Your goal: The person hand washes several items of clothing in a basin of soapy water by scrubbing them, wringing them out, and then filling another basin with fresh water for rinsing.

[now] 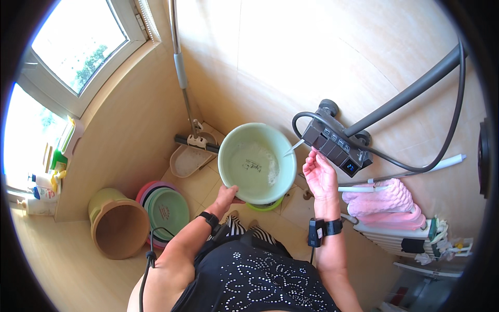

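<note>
My left hand point(227, 198) grips the near-left rim of a pale green plastic basin point(249, 183), which has some foamy water in it. A thin stream of water runs into the basin from the spout of a dark grey wall-mounted shower mixer point(331, 140). Just below that mixer, my right hand point(319, 173) is raised with its fingers bent, near the mixer's underside; it holds nothing that I can see. The mixer has a row of buttons and a small lit display.
More plastic basins point(169, 212) and a tan bucket point(121, 230) lie at the left. A dustpan point(189, 160) and a mop point(183, 78) stand in the corner. Pink towels point(384, 204) hang over a radiator at the right. Bottles point(43, 191) line the windowsill.
</note>
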Demonstrator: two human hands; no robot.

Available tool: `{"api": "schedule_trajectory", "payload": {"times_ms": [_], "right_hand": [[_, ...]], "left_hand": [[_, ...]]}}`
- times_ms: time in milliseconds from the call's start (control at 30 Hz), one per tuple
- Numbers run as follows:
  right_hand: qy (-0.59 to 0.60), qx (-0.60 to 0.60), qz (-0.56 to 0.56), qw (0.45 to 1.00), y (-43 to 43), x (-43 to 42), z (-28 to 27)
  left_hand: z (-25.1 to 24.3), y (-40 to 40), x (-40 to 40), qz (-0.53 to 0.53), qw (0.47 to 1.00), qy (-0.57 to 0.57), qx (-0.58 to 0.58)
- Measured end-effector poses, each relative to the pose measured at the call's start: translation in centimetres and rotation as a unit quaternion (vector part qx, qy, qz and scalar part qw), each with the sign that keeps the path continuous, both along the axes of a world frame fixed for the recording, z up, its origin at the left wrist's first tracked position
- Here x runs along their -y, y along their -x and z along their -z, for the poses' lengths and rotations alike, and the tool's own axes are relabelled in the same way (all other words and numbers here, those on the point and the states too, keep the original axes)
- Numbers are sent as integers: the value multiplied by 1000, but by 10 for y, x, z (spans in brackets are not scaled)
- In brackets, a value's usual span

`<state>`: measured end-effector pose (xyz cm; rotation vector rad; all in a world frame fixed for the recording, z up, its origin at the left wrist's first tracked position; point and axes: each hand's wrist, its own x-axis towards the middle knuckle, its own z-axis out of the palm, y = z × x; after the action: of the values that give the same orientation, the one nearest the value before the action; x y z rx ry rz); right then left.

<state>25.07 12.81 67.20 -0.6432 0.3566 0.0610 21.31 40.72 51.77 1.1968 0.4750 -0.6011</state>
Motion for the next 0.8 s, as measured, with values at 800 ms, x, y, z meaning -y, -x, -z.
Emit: {"api": "schedule_trajectory", "payload": {"times_ms": [800], "right_hand": [[75,-56,71,993,70,24,30]], "left_hand": [[6,-8,84,226,965,47,-127]]}}
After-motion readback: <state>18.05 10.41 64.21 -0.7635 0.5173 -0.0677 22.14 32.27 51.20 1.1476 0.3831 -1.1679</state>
